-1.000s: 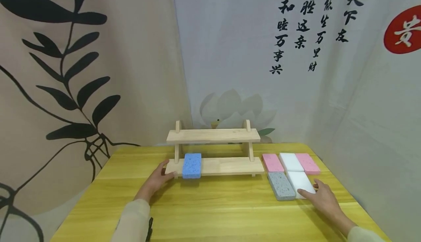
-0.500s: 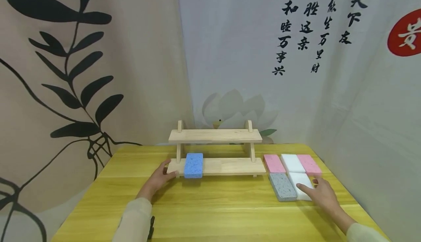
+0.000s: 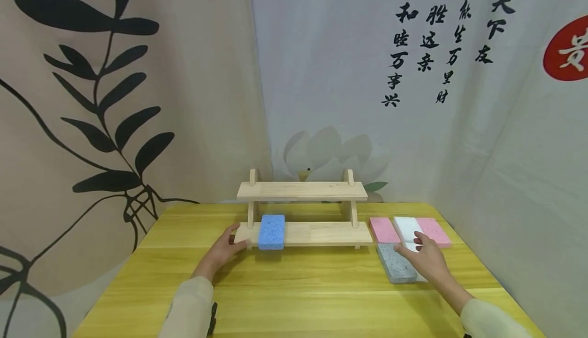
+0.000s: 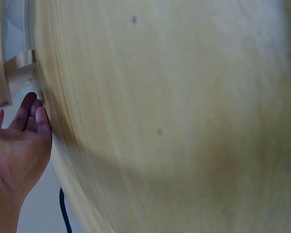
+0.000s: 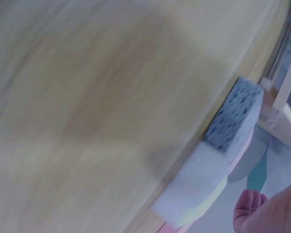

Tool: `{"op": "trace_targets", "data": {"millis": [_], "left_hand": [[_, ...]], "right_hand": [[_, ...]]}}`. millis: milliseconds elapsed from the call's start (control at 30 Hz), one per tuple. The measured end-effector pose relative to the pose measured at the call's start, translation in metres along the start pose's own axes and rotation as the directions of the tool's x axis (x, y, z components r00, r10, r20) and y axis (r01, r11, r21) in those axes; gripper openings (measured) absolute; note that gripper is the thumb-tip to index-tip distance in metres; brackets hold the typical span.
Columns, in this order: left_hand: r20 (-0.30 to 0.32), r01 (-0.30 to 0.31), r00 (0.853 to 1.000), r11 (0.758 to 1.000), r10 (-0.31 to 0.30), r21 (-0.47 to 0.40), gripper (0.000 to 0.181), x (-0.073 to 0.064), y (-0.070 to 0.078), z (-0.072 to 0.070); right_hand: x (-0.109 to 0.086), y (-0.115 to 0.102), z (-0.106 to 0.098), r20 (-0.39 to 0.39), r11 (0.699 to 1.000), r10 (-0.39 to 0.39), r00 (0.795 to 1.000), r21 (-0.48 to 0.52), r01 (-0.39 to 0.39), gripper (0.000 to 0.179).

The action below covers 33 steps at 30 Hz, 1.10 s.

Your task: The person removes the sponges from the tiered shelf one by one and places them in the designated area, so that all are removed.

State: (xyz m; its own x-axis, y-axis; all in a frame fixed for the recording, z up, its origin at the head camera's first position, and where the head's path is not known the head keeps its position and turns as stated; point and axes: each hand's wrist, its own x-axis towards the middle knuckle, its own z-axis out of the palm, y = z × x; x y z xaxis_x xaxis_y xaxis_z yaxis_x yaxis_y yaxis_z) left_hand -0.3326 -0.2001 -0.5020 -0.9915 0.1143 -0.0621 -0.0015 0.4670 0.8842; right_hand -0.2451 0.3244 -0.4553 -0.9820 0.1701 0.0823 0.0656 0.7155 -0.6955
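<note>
A two-tier wooden rack (image 3: 328,234) stands on the table. At the left end of its lower board, my left hand (image 3: 222,251) grips the board between thumb and fingers. A blue sponge (image 3: 271,232) sits on that board near the hand. Over on the right, my right hand (image 3: 427,259) hovers above the sponges, thumb and fingers apart, holding nothing. It partly covers the front white sponge (image 5: 194,177) in the head view. Beside that one lies a grey speckled sponge (image 3: 395,266), its corner close to my thumb.
Behind the front pair lie a pink sponge (image 3: 384,230), another white sponge (image 3: 404,225) and a second pink sponge (image 3: 436,233). The yellow wood-grain table (image 3: 303,297) ends at a printed curtain (image 3: 321,72) behind the rack.
My right hand has moved left and up from the right side of the front white sponge to above the sponges. The left hand stays on the rack, and the blue sponge has not moved.
</note>
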Motion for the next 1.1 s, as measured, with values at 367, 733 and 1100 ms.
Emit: {"op": "trace_targets", "data": {"millis": [367, 733, 1100], "left_hand": [[0.001, 0.002, 1.000, 1.000, -0.002, -0.009, 0.082, 0.002, -0.001, 0.001], [-0.005, 0.003, 1.000, 1.000, -0.003, -0.007, 0.082, 0.003, -0.003, 0.001], [-0.008, 0.020, 1.000, 1.000, -0.020, 0.003, 0.083, 0.003, -0.004, 0.000]], "right_hand": [[0.003, -0.032, 0.029, 0.028, 0.994, 0.001, 1.000, 0.111, -0.005, 0.093], [0.009, -0.062, 0.061, -0.001, 0.979, -0.056, 0.998, 0.198, 0.055, 0.089], [0.012, -0.090, 0.090, 0.002, 0.964, -0.012, 1.000, 0.267, 0.011, 0.085]]}}
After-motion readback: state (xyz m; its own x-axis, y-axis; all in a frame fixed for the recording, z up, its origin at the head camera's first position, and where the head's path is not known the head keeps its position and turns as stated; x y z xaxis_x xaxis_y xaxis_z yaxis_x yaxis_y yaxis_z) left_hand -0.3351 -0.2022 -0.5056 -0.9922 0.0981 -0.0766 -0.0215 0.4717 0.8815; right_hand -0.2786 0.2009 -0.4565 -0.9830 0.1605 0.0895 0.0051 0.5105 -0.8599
